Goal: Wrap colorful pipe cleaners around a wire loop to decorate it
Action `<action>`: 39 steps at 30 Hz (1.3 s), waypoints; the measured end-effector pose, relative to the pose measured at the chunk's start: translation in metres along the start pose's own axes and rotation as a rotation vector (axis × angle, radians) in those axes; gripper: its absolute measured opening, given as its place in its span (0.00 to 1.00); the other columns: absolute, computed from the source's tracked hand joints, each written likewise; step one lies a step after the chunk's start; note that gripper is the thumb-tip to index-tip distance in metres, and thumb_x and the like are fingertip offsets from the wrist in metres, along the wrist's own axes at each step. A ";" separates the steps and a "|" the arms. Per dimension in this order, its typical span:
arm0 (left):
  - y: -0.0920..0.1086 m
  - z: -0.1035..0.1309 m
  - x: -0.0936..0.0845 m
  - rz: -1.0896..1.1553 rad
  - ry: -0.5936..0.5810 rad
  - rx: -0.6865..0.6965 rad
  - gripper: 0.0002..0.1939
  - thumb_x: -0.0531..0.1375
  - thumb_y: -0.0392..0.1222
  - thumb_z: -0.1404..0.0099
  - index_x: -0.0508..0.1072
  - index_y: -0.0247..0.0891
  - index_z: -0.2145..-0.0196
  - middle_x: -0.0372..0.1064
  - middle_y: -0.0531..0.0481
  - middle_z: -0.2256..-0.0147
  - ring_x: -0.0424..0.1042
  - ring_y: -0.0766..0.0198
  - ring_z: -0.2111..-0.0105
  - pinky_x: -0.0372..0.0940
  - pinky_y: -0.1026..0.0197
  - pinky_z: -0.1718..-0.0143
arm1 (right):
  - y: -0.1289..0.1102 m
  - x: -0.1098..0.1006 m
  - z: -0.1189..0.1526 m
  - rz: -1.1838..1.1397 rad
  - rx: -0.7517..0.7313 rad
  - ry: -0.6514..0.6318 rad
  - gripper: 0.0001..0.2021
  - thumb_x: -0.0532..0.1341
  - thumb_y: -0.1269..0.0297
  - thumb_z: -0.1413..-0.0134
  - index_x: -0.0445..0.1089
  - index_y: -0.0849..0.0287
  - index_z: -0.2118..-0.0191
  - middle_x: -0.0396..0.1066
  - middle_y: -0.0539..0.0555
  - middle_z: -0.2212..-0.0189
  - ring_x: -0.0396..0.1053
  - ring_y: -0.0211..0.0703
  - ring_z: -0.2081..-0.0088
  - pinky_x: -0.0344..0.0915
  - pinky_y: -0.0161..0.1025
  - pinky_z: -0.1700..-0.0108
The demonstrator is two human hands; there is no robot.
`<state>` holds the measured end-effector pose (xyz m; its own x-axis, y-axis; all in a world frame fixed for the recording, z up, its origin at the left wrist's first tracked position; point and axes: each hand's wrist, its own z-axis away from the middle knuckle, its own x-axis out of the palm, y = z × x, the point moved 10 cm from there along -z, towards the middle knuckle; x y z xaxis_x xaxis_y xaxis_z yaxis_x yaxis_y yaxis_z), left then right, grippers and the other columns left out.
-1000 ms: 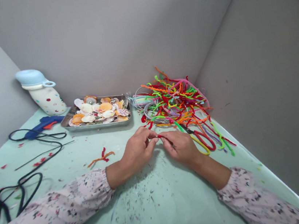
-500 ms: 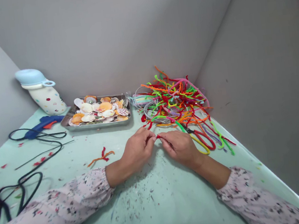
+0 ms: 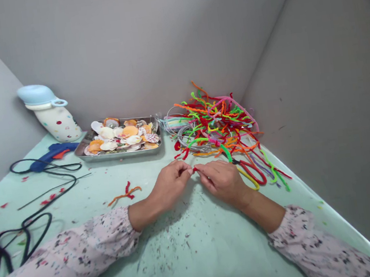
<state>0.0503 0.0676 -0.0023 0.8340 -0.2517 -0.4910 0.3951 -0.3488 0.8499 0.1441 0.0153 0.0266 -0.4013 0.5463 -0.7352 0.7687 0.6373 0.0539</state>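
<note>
My left hand (image 3: 169,183) and my right hand (image 3: 223,179) meet over the middle of the table, both closed in a pinch. A short bit of red pipe cleaner (image 3: 195,170) shows between their fingertips; the rest is hidden by the fingers. Just beyond the hands arches a green pipe cleaner (image 3: 198,141) with a pink part at its middle, its right end passing behind my right hand. Left of my left hand, an orange and red twisted pipe cleaner piece (image 3: 126,194) lies flat. Scissors (image 3: 254,172) with red and yellow handles rest beside my right hand.
A metal tray (image 3: 119,155) of seashells stands at the back. Right of it is a tangled heap of colourful pipe cleaners (image 3: 226,117). A blue glue gun (image 3: 49,156), a black cord (image 3: 28,220) and a white bottle (image 3: 58,121) with a blue lid occupy the left side.
The green and pink arch beyond the hands has risen slightly and shifted right. Both hands keep their pinch at nearly the same place.
</note>
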 end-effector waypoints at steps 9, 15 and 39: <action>-0.021 -0.002 0.013 0.280 -0.093 -0.228 0.12 0.55 0.45 0.43 0.65 0.35 0.79 0.55 0.57 0.82 0.52 0.71 0.80 0.48 0.65 0.77 | -0.003 0.003 0.000 0.050 -0.052 -0.017 0.10 0.54 0.71 0.43 0.70 0.63 0.59 0.72 0.53 0.75 0.66 0.41 0.72 0.58 0.39 0.66; -0.036 0.002 0.022 0.355 -0.159 -0.395 0.12 0.57 0.46 0.45 0.64 0.35 0.79 0.50 0.58 0.85 0.46 0.72 0.84 0.40 0.63 0.81 | -0.004 0.005 0.001 0.071 -0.073 -0.037 0.10 0.54 0.71 0.43 0.70 0.63 0.58 0.71 0.53 0.75 0.65 0.41 0.71 0.57 0.39 0.66; -0.019 -0.005 0.005 0.180 -0.066 -0.156 0.08 0.53 0.39 0.41 0.71 0.36 0.69 0.61 0.54 0.78 0.57 0.70 0.80 0.51 0.65 0.78 | 0.006 0.004 0.001 0.014 0.019 -0.010 0.09 0.55 0.70 0.43 0.71 0.62 0.60 0.73 0.54 0.73 0.69 0.41 0.70 0.61 0.38 0.64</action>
<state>0.0493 0.0776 -0.0197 0.8714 -0.3573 -0.3361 0.3013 -0.1507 0.9415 0.1477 0.0205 0.0231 -0.3854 0.5497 -0.7411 0.7837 0.6190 0.0516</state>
